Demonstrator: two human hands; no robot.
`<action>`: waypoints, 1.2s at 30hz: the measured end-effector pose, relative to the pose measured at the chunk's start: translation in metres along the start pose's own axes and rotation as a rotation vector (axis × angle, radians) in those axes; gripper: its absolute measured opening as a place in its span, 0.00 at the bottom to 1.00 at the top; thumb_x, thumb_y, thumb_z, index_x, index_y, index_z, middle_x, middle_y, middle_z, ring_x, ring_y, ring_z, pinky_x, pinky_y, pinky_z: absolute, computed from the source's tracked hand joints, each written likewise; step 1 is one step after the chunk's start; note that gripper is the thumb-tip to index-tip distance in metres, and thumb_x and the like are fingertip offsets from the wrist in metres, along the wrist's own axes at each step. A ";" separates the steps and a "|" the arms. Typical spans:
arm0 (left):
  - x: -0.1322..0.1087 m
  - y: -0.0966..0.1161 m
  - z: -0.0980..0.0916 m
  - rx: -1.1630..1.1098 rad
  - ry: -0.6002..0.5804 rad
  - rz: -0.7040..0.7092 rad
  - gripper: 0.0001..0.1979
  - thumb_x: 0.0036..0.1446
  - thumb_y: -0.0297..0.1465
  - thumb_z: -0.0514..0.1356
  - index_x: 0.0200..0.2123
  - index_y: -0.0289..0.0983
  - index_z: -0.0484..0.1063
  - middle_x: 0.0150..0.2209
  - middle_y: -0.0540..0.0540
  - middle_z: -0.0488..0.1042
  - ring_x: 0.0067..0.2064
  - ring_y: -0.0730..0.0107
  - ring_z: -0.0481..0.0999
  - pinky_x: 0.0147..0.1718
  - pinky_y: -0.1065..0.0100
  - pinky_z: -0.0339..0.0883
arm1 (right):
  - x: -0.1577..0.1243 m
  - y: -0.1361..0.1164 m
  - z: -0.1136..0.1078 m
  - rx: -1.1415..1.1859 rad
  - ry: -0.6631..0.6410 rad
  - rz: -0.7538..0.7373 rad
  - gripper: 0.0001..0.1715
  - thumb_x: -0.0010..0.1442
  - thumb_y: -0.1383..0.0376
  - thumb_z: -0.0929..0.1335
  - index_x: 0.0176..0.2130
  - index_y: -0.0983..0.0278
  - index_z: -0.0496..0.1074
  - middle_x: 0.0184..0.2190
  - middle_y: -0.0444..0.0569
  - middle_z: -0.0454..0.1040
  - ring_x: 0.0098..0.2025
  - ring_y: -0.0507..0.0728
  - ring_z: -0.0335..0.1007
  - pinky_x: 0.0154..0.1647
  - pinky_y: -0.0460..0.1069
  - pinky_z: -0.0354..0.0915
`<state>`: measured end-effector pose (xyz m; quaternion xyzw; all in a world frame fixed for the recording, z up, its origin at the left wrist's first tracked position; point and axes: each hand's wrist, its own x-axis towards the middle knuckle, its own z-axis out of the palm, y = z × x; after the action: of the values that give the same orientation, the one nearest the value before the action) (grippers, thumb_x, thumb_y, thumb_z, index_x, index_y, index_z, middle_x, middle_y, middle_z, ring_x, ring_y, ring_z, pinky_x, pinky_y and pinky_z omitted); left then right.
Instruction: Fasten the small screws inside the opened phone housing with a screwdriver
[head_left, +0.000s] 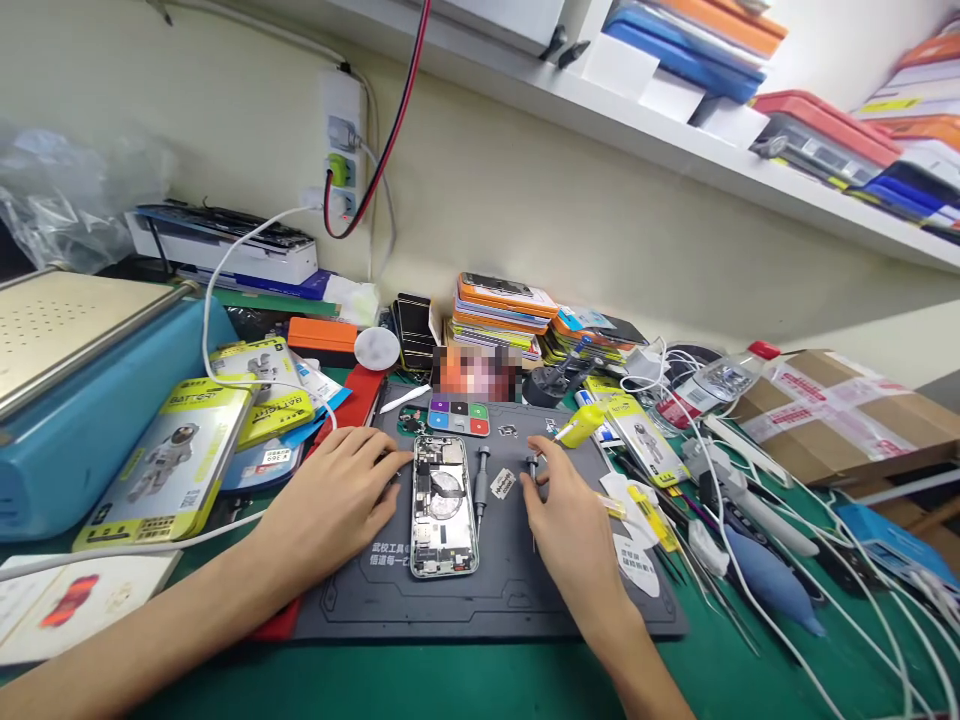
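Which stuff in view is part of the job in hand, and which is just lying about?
Part of the job, by the look of it:
opened phone, left hand at its edge
screwdriver in the right hand
second screwdriver, beside the phone
dark mat under the phone

Probably just lying about:
plastic bottle
taped cardboard box
blue air blower
yellow astronaut-print pack

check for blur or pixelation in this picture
All in the head view: a pixelated block sits behind the mat; the plastic bag at far left looks smeared; the opened phone is clearer, though its fine detail is soft.
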<state>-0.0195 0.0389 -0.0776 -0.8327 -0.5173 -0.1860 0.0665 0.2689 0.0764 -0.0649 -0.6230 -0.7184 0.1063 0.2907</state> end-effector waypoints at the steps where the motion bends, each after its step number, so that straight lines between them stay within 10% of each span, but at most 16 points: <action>1: 0.000 0.000 -0.001 -0.001 0.000 -0.002 0.15 0.70 0.26 0.59 0.55 0.36 0.81 0.48 0.40 0.81 0.51 0.47 0.79 0.53 0.49 0.70 | 0.001 -0.003 -0.001 -0.023 -0.007 -0.008 0.26 0.69 0.64 0.63 0.63 0.64 0.73 0.57 0.62 0.81 0.57 0.77 0.78 0.55 0.69 0.71; 22: 0.003 -0.006 -0.004 -0.239 -0.196 -0.099 0.09 0.74 0.32 0.63 0.54 0.41 0.79 0.51 0.45 0.81 0.53 0.53 0.81 0.52 0.54 0.74 | 0.014 -0.053 0.016 0.127 -0.244 -0.005 0.33 0.64 0.73 0.65 0.65 0.56 0.69 0.35 0.45 0.79 0.39 0.61 0.79 0.45 0.54 0.71; 31: 0.002 -0.005 -0.003 -0.292 -0.229 -0.138 0.07 0.75 0.31 0.61 0.48 0.38 0.80 0.49 0.41 0.80 0.53 0.48 0.79 0.54 0.47 0.73 | 0.007 -0.039 0.000 0.275 -0.038 -0.084 0.29 0.68 0.66 0.65 0.67 0.56 0.66 0.61 0.53 0.78 0.44 0.58 0.80 0.46 0.54 0.78; 36: 0.004 -0.004 -0.011 -0.312 -0.229 -0.147 0.05 0.74 0.30 0.61 0.46 0.39 0.78 0.48 0.44 0.81 0.50 0.51 0.80 0.51 0.52 0.72 | -0.011 -0.029 -0.001 0.302 0.115 -0.153 0.23 0.72 0.65 0.67 0.65 0.57 0.68 0.59 0.53 0.79 0.45 0.57 0.80 0.48 0.55 0.81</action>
<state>-0.0239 0.0407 -0.0668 -0.8087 -0.5457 -0.1723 -0.1363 0.2460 0.0600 -0.0518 -0.5209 -0.7218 0.1547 0.4286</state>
